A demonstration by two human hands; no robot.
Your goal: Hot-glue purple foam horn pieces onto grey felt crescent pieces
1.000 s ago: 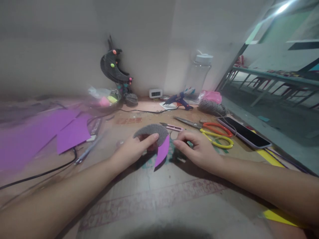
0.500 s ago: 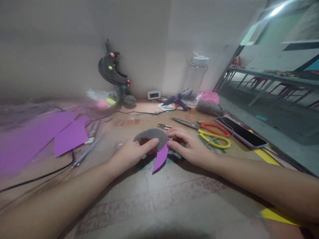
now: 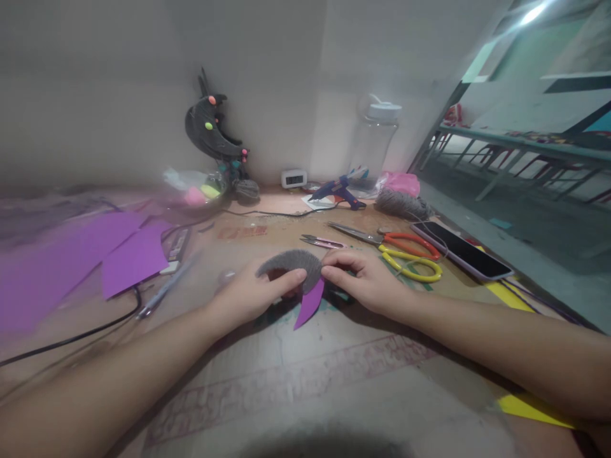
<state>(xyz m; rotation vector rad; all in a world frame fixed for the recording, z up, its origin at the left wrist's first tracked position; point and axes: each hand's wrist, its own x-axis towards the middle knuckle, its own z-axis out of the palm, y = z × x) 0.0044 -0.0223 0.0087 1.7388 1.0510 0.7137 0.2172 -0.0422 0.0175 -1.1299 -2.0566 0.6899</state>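
Observation:
Between my hands is a purple paper crescent [image 3: 311, 304], its upper part wrapped closely in grey yarn [image 3: 294, 259] and its lower tip bare. My left hand [image 3: 262, 289] grips the wrapped part, thumb on the front and the other fingers hidden behind. At the crescent's right edge, my right hand [image 3: 356, 277] has thumb and index finger pinched together on the yarn; the strand itself is barely visible there. A grey yarn ball [image 3: 403, 205] lies at the back right, with a loose strand running over the phone [image 3: 461, 250] toward the scissors.
Thread snips [image 3: 324, 242] and orange-and-yellow-handled scissors [image 3: 410, 254] lie just beyond my right hand. Behind them are a blue glue gun [image 3: 340, 191], a clear bottle [image 3: 375, 143] and a small clock [image 3: 294, 179]. Purple sheets [image 3: 133, 257] and a pen [image 3: 162, 292] lie left. A decorated dark crescent [image 3: 210, 130] stands at the wall.
My right hand has shifted slightly right and down, so the snips show more fully. The grey wrapping reaches slightly lower, and the purple tip has tilted a little.

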